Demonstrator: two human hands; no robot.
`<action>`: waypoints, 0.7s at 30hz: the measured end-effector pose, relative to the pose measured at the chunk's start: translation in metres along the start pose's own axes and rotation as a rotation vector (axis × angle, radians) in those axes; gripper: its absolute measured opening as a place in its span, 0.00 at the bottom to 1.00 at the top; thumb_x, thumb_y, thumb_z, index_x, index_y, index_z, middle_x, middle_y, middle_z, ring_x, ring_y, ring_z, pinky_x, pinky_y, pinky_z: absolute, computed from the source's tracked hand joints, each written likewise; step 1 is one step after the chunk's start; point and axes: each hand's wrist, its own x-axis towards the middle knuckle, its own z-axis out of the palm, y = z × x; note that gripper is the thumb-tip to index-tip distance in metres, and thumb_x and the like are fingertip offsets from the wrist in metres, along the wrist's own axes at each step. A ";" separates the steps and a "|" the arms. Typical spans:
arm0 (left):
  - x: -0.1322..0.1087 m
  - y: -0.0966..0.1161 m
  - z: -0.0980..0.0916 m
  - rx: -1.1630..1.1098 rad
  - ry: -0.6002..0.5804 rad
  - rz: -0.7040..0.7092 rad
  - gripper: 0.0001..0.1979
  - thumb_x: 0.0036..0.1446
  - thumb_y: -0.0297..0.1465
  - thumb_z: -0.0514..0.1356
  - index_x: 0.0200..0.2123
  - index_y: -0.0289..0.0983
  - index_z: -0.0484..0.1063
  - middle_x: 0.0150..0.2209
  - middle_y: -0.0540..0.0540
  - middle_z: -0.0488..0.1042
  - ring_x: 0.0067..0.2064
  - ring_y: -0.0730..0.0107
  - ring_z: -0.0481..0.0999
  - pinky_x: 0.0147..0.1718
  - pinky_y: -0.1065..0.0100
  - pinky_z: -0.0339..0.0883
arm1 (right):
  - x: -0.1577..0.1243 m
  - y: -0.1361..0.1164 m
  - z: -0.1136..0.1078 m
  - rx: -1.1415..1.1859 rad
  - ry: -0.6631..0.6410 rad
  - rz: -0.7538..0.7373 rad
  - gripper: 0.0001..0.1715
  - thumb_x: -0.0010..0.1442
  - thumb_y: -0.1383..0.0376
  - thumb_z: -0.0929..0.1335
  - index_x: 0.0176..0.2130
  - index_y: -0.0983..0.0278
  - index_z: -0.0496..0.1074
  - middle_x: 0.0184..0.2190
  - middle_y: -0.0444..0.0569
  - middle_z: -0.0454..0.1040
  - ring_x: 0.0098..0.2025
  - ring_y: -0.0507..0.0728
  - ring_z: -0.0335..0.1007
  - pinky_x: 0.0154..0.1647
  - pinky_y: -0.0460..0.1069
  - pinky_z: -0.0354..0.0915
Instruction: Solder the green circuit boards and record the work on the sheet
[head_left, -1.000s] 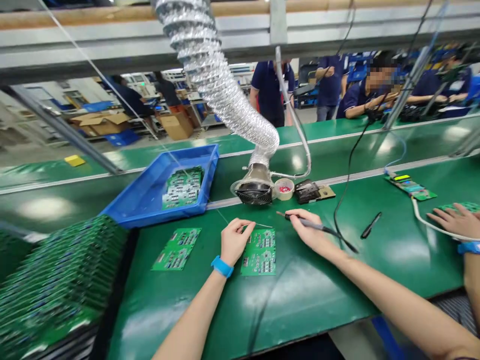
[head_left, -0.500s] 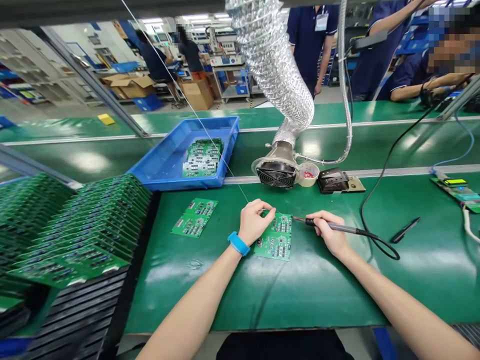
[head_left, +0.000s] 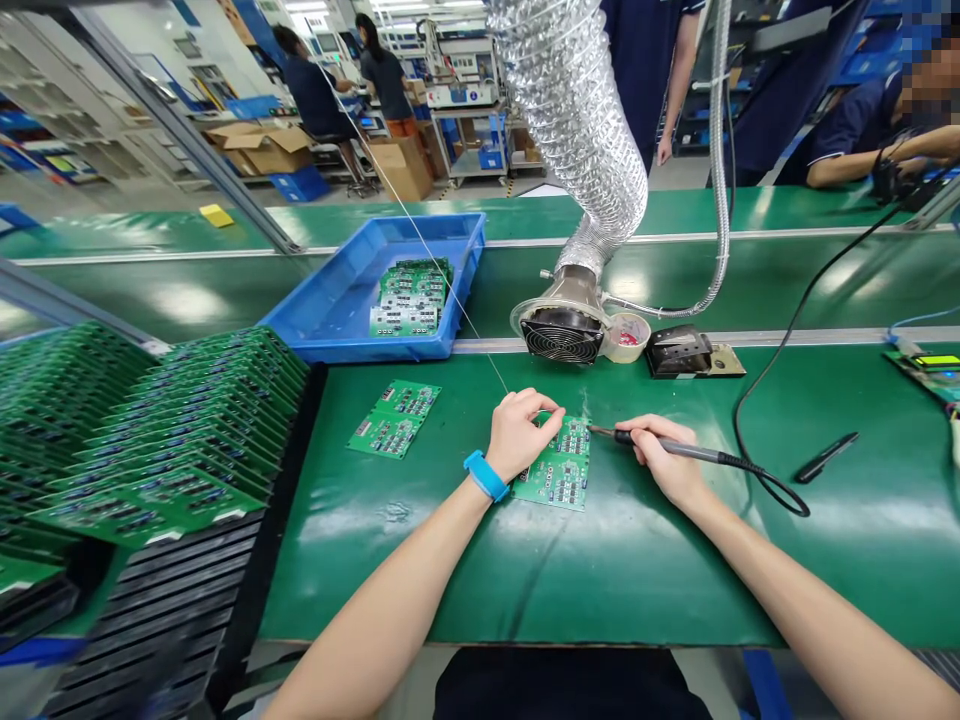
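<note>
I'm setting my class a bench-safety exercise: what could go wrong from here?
With its tip by the circuit board, the soldering iron might slip and scorch it. The left hand, near that tip, could get burned. The looped cable might snag, jerking the right hand.

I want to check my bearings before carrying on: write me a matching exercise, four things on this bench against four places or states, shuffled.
1. Soldering iron
2. Black pen
3. Blue tray
4. Fan

A. Holds circuit boards
B. At the silver duct's lower end
C. In the right hand
D. On the green bench, right of that hand

Pairs: 1-C, 2-D, 3-A, 4-B.
</note>
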 end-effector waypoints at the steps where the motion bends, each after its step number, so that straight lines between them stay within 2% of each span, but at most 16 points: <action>1: 0.000 0.001 0.000 -0.002 0.004 0.000 0.08 0.57 0.31 0.63 0.26 0.37 0.75 0.22 0.52 0.66 0.26 0.74 0.62 0.31 0.68 0.55 | 0.000 0.001 0.000 0.004 0.002 0.000 0.15 0.58 0.63 0.64 0.32 0.63 0.80 0.18 0.43 0.70 0.23 0.54 0.68 0.27 0.49 0.64; 14: -0.003 0.000 0.003 0.072 -0.052 0.069 0.07 0.58 0.31 0.63 0.27 0.37 0.75 0.22 0.53 0.65 0.26 0.74 0.61 0.33 0.67 0.54 | -0.001 -0.002 0.000 0.052 -0.013 0.024 0.15 0.57 0.63 0.64 0.31 0.64 0.79 0.15 0.42 0.68 0.17 0.52 0.62 0.19 0.47 0.57; 21: -0.003 0.001 0.004 0.039 -0.017 0.081 0.08 0.58 0.31 0.63 0.27 0.38 0.75 0.21 0.54 0.64 0.25 0.74 0.61 0.32 0.67 0.53 | 0.000 -0.003 -0.001 0.097 -0.008 0.059 0.14 0.57 0.63 0.64 0.31 0.65 0.79 0.14 0.41 0.67 0.17 0.51 0.60 0.19 0.47 0.56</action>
